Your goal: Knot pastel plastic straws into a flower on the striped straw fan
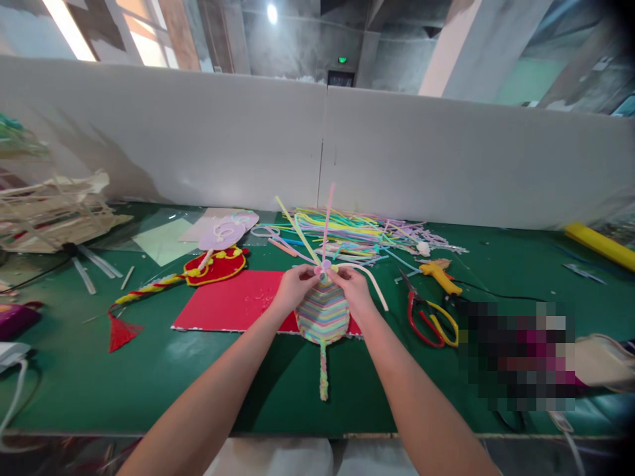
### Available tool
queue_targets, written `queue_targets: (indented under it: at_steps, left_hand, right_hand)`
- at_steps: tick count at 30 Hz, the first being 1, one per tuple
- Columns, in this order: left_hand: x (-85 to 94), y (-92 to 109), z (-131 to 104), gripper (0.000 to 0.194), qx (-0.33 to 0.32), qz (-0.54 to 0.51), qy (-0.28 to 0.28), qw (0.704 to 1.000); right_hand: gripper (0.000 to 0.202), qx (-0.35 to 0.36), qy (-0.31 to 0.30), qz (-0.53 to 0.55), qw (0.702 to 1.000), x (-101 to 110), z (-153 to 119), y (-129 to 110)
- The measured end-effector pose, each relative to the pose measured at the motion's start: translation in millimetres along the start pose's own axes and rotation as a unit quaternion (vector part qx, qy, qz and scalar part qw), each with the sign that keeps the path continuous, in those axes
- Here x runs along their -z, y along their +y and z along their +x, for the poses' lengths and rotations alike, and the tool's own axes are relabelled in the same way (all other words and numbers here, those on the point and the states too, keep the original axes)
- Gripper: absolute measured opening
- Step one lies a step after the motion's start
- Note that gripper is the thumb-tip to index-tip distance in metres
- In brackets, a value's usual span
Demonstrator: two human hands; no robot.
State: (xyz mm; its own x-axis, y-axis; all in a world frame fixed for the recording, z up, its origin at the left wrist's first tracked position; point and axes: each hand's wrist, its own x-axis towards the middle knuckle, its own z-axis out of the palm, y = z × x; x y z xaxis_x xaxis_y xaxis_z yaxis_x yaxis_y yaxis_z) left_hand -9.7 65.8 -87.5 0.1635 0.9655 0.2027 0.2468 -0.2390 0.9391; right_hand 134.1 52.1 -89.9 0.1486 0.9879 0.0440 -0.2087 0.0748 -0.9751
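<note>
Between my hands is a striped pastel fan made of pipe cleaners, its twisted handle pointing toward me. My left hand pinches the fan's upper left edge. On the upper right edge, my right hand has its fingers closed too. A small flower-like cluster in pink and lilac sits at the top between my fingertips. Loose pipe cleaner ends stick out there: a yellow one, a pink one and a pale one curving right. Beneath the fan lies a red board.
Behind my hands spreads a pile of pastel pipe cleaners. Red and yellow scissors and a yellow glue gun lie at right. To the left are a red tasselled fan, a lilac piece and glue sticks. A white partition stands behind.
</note>
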Motion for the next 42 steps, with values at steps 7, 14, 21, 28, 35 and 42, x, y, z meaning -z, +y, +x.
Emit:
queue_targets:
  at_steps: [7, 14, 21, 28, 35, 42]
  left_hand:
    - [-2.6, -1.7, -1.1, 0.025, 0.018, -0.024, 0.005, 1.000]
    - [-6.0, -1.5, -2.1, 0.028, 0.017, -0.049, 0.020, 0.998]
    - [-5.7, -7.8, 1.3, 0.032, 0.021, -0.064, 0.042, 0.997]
    - [-4.5, -6.1, -0.5, 0.029, 0.025, -0.056, 0.060, 0.996]
    - [-3.0, -4.3, -0.1, 0.029, 0.029, -0.060, 0.073, 0.995]
    - [-1.4, -4.4, 1.9, 0.031, 0.042, -0.085, 0.087, 0.992]
  right_hand:
    - [0.028, -0.011, -0.008, 0.020, 1.000, 0.3, 0.1, 2.3]
    - [0.027, -0.012, -0.003, 0.026, 1.000, -0.9, -0.5, -0.5]
    - [0.026, -0.027, -0.024, 0.034, 0.999, 0.4, -2.1, 0.9]
    - [0.025, -0.050, -0.017, 0.041, 0.998, 0.3, -4.4, -2.0]
    - [0.027, -0.067, -0.027, 0.043, 0.996, 0.6, -2.5, -3.6]
    - [0.030, -0.057, -0.027, 0.061, 0.996, 1.5, -0.3, -4.2]
